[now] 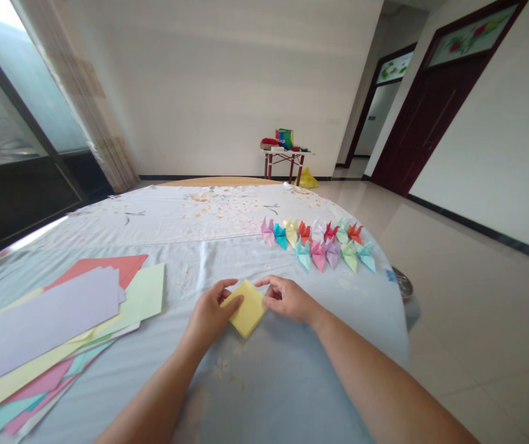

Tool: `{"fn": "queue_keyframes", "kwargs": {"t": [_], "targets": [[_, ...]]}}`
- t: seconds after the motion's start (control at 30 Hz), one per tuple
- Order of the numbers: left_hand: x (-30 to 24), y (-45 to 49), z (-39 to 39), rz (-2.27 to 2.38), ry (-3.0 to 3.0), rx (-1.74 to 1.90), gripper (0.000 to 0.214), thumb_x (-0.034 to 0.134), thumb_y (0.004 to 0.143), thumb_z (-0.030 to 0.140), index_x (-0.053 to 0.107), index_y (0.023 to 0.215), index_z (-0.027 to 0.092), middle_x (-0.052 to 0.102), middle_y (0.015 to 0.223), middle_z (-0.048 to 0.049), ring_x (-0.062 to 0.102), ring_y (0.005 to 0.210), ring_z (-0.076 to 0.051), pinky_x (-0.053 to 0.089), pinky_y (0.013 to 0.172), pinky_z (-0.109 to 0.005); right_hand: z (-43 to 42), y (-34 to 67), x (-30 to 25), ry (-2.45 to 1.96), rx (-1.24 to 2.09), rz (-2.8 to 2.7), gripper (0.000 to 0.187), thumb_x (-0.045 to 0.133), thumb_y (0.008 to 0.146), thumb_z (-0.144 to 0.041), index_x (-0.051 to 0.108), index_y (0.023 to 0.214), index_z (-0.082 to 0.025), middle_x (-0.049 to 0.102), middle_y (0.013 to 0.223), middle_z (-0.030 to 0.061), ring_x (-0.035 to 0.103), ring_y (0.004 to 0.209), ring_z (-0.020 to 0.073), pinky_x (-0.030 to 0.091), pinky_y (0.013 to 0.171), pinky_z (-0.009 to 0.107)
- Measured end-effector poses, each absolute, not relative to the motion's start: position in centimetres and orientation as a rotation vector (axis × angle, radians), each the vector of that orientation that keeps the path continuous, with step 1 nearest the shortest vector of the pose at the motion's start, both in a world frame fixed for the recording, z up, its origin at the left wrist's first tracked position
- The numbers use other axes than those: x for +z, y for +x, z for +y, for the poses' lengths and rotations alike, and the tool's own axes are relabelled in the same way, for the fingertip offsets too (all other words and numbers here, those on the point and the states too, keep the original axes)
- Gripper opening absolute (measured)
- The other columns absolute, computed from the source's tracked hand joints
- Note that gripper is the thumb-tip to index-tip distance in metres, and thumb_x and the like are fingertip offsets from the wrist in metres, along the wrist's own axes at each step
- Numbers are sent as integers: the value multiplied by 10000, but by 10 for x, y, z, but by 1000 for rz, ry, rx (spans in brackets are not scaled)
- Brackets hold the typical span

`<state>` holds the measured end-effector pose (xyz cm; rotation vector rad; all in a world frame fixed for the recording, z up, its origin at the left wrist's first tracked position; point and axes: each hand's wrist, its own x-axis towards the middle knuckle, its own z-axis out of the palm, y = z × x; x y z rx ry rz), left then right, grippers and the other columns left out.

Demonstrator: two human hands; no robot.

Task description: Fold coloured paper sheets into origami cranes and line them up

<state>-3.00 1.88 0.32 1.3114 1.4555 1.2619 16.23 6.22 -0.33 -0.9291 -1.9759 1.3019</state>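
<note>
A folded yellow paper square [248, 310] lies on the pale blue tablecloth [292, 370] in front of me. My left hand [209, 313] rests on its left side, thumb pressed on the paper and fingers curled at its top edge. My right hand [287, 297] pinches the paper's right corner with fingers closed. Both hands hold the paper flat against the table.
A loose pile of coloured paper sheets [52, 327] spreads at the left. Several folded paper cranes [320, 243] stand in two rows at the far right of the table. A small table with items [285, 154] stands by the back wall. A metal bowl [402, 285] sits on the floor.
</note>
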Motion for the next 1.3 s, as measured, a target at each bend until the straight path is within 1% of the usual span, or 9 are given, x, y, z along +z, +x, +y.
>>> {"fn": "queue_keyframes", "kwargs": {"t": [0.1,0.2,0.37,0.53,0.7,0.8,0.87,1.03,1.3], "targets": [[-1,-29,15,1579,1649,1259,295,671,632,266,672,927,268,631,819,-32,564,766,-213,402,759,-309,61,162,-5,-997,1132,-2143,347,519,712,-180,591,1051,-191,567,624,-27,484,536,89,361,515,190],[-4,-23,9,1538,1902,1192,292,618,685,247,663,970,293,611,1091,-70,473,1088,-299,203,1001,-424,59,162,-5,-1061,907,-2286,331,515,713,-194,632,1021,-220,624,656,-6,528,574,115,358,536,205],[-14,-14,-1,1435,2024,1104,361,553,751,248,594,1104,312,581,1194,-71,376,1227,-294,-53,1050,-458,54,161,3,-1122,591,-2457,343,514,710,-215,652,1016,-285,667,699,-1,563,621,144,342,557,228],[-19,-9,-8,1560,2126,1029,403,522,776,291,537,1179,309,520,1268,-68,336,1254,-298,-112,1035,-480,58,166,7,-1148,571,-2529,307,518,749,-306,654,1024,-306,665,692,4,543,592,132,296,509,218],[-9,-16,-8,1710,2314,606,424,407,843,349,440,1259,272,437,1345,-34,272,1286,-263,5,1033,-518,64,173,5,-1081,661,-2645,357,518,762,-317,605,1107,-289,630,669,-6,501,581,106,281,516,194],[2,-25,-10,1764,2349,543,373,311,885,318,482,1212,260,542,1245,-35,396,1187,-235,216,967,-472,65,175,5,-1039,639,-2680,388,527,754,-317,579,1138,-297,604,682,-19,475,591,98,292,537,187],[10,-28,-14,1771,2406,531,324,336,880,302,557,1114,266,603,1140,-33,473,1066,-220,289,891,-429,66,177,5,-1029,651,-2689,424,540,736,-289,560,1160,-300,585,678,-31,460,588,91,302,551,184],[20,-24,-24,1795,2484,479,234,425,846,305,641,909,241,616,1004,-42,484,986,-226,294,835,-409,70,182,3,-997,813,-2647,469,550,710,-214,551,1176,-260,540,677,-43,458,590,77,335,577,176],[14,-26,-23,1740,2474,460,244,393,863,304,628,900,248,617,964,-32,519,897,-200,281,821,-399,72,188,1,-934,1060,-2429,350,594,730,-295,638,1059,-185,507,696,-14,436,599,83,366,571,188]]}}
